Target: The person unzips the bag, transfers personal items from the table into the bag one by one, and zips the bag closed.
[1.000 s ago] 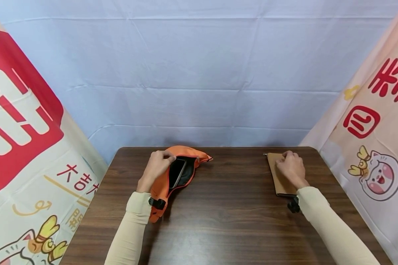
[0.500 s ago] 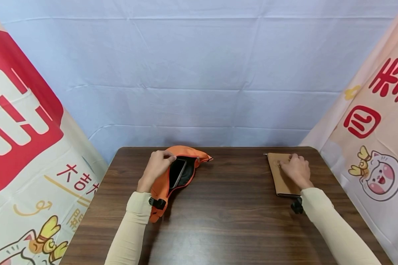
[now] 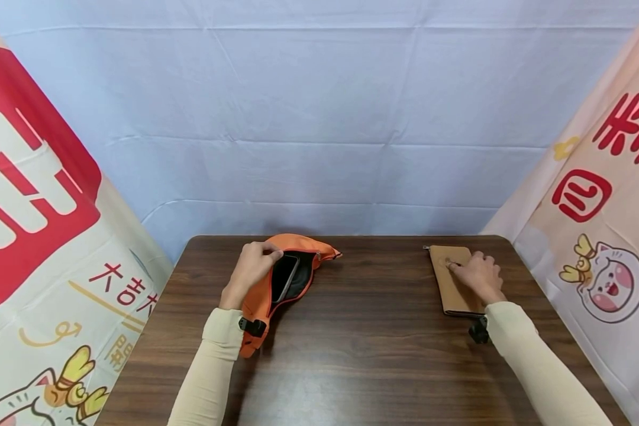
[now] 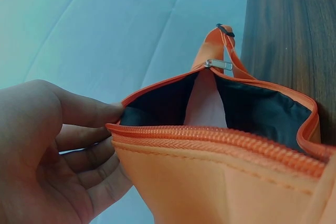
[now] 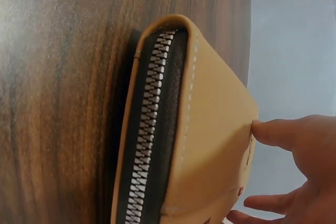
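My left hand pinches the rim of an orange waist bag between thumb and fingers. The bag's zip gapes, showing a black lining. Inside lies a flat thing with a pale edge; its kind is unclear. On the right, a tan zip wallet lies on the table with its metal zip closed. Over its right part is my right hand, the thumb extended to the wallet's face and the other fingers spread apart, loosely bent.
The brown wooden table bears both things, the bag on the left and the wallet on the right. A pale cloth hangs behind the back edge. Printed cloths stand at both sides.
My right hand has slid to the right across the wallet, baring more of its face and its round mark. The wallet has hardly moved. The left hand and bag are still.
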### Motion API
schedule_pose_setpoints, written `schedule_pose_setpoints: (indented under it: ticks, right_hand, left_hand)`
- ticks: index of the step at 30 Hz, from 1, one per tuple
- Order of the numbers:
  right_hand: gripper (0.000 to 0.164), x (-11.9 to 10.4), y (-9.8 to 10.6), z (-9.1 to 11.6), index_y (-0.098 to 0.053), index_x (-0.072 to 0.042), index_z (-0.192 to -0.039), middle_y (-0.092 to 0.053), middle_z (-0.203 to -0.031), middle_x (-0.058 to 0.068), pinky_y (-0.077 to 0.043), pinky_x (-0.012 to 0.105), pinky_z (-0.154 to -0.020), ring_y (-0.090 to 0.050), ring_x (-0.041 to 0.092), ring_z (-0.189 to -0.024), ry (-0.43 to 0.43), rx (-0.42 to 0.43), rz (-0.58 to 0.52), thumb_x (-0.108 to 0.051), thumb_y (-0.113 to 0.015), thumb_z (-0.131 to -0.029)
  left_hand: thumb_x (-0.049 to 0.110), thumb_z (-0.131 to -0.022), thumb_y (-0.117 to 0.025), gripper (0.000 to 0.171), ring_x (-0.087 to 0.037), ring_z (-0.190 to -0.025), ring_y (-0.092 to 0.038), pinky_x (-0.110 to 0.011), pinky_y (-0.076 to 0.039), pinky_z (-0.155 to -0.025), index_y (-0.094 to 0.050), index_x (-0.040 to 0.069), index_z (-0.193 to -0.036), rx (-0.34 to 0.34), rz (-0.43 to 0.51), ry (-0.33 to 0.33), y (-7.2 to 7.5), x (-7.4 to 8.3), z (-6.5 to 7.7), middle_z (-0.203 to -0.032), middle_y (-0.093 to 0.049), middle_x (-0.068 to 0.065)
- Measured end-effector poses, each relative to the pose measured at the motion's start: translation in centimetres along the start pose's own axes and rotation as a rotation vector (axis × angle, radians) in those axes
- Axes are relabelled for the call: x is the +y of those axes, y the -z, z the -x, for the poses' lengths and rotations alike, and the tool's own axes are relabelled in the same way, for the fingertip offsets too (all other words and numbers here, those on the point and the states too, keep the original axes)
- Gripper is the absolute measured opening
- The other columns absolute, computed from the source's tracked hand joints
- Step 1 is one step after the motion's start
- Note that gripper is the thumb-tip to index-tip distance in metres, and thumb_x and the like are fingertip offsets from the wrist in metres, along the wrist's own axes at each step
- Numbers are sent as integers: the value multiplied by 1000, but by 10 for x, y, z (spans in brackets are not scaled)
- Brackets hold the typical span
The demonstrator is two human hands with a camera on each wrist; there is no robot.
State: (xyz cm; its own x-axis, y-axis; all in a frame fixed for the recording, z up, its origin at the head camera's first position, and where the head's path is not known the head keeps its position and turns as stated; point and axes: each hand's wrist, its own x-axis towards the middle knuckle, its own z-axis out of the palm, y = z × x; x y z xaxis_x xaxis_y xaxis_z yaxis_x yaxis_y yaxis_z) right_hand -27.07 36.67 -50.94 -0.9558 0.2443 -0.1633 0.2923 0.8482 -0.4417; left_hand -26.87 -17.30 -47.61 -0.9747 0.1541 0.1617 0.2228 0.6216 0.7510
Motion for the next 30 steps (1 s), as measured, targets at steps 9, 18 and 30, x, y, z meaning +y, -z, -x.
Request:
schedule_pose_setpoints:
  ticks: [9,18,30]
  right_hand:
    - [97,5,5,-1,-34,22,-147,-32,-147,52,-47,68,-85,-41,70,-124,-53,-94,-21,-64,-49,-104]
    - [99,3,10,4,-45,19,-148,-46,-145,47,-50,46,-65,-60,50,-100,-73,-162,-15,-69,-45,-103]
    - [70,7,7,0,-62,3,-102,-50,-80,10,-41,39,-59,-49,25,-69,-82,-169,-73,-67,-54,-101]
  left_hand:
    - [23,-108,-63,27,-22,-67,-51,-36,-44,-68,-79,5,-120,0,-5,-8,-1,-3,-1,-107,-76,-14]
    - [24,-108,-63,27,-22,-71,-53,-37,-45,-71,-79,5,-121,-2,-3,0,-3,-4,-3,-111,-76,-14]
    - [25,-109,-62,26,-21,-63,-48,-37,-44,-67,-80,8,-119,-1,16,-9,-4,-7,-2,-101,-75,-14]
